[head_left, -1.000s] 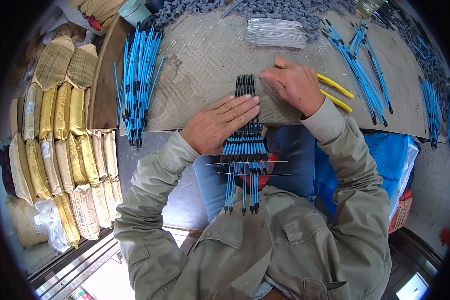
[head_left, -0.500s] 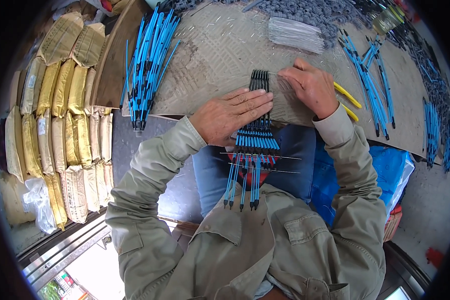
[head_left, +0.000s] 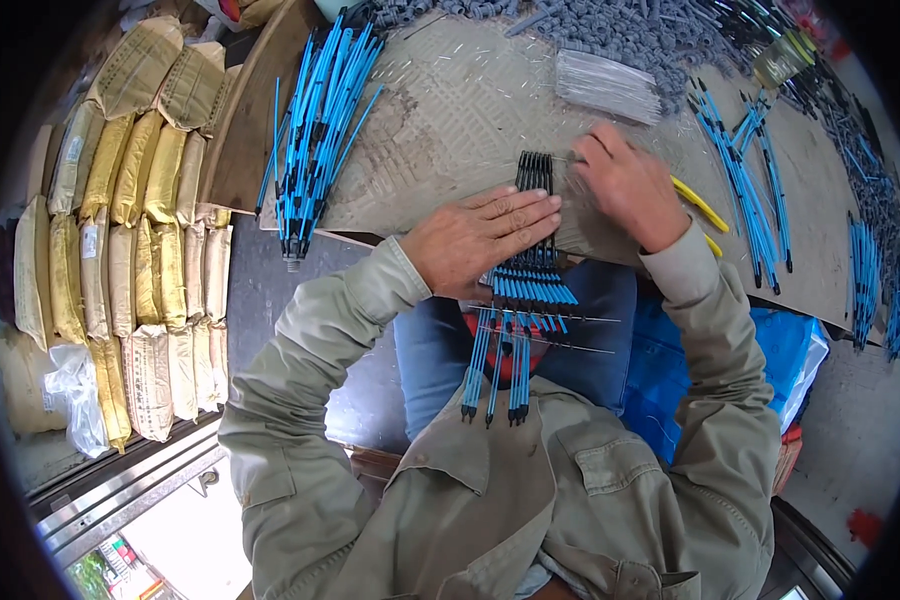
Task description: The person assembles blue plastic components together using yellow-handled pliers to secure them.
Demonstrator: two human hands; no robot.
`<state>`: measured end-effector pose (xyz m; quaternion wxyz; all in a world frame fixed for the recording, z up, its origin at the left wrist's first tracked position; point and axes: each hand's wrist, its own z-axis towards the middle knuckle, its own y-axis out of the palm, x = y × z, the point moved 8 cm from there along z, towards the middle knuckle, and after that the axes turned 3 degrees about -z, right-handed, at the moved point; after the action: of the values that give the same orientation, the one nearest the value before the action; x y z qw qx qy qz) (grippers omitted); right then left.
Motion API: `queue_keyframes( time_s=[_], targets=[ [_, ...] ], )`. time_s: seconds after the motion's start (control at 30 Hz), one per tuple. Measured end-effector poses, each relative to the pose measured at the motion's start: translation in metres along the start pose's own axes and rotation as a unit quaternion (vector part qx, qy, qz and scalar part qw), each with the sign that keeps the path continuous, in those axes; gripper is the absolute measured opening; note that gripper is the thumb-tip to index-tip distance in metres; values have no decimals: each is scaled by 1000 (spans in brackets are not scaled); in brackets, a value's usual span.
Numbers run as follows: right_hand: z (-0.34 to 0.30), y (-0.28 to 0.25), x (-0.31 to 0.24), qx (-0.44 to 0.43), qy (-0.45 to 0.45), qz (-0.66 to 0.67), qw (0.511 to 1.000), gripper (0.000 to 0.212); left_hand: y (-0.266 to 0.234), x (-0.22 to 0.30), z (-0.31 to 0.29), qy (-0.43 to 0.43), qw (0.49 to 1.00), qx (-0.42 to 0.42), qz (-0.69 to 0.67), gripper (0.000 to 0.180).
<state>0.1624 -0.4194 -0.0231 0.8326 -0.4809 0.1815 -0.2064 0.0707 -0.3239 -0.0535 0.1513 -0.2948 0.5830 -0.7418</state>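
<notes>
A row of blue sticks with black joints [head_left: 535, 288] lies side by side, reaching from the tabletop over its near edge above my lap. Across its middle rests my left hand [head_left: 485, 235], fingers straight and close together on top, its thumb mostly hidden. Two thin metal wires [head_left: 595, 320] run crosswise through the lower part, where several longer blue sticks [head_left: 477, 375] stick out toward me. At the right of the black upper ends, my right hand [head_left: 625, 185] has its fingers pinched on a fine wire [head_left: 562, 159]; motion slightly blurs the fingertips.
Left on the table [head_left: 410, 150] lies a bundle of blue sticks [head_left: 320, 130]. Yellow-handled pliers [head_left: 700, 203] are beside my right wrist, with more blue sticks [head_left: 735, 180] further right. A stack of clear wires [head_left: 608, 85] and grey parts [head_left: 630, 30] lie behind. Packed bags [head_left: 130, 240] stand left.
My right hand has turned slightly and its fingers have curled in more by the row's upper end. My left hand stays on the row. The whole view has shifted a little.
</notes>
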Motion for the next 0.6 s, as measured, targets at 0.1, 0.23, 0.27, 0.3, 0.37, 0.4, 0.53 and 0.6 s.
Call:
queue_keyframes(
  time_s=[0.1,0.23,0.27,0.3,0.37,0.4,0.53,0.6],
  targets=[
    [-3,-6,0,-25,-30,-176,984,10,-3,0,-2,-6,1000,1,-19,79],
    [8,-4,-13,-9,-119,-173,978,9,-3,-1,-1,-8,1000,1,-25,80],
    [8,0,-11,-28,-105,-161,981,8,-3,0,-1,-8,1000,2,-27,80],
    [6,4,-10,-47,-90,-148,984,7,-2,1,0,-8,1000,4,-30,80],
    [8,11,-10,-65,-73,-136,986,7,-3,1,-1,-8,1000,0,-26,80],
    [12,10,-13,-38,-71,-125,989,5,-2,2,-1,-8,1000,-4,-24,79],
    [15,-33,-18,39,-10,58,998,8,0,1,2,7,1000,-11,7,92],
    [7,-86,-30,12,72,349,934,10,-1,0,-1,4,1000,-16,15,100]
  ],
)
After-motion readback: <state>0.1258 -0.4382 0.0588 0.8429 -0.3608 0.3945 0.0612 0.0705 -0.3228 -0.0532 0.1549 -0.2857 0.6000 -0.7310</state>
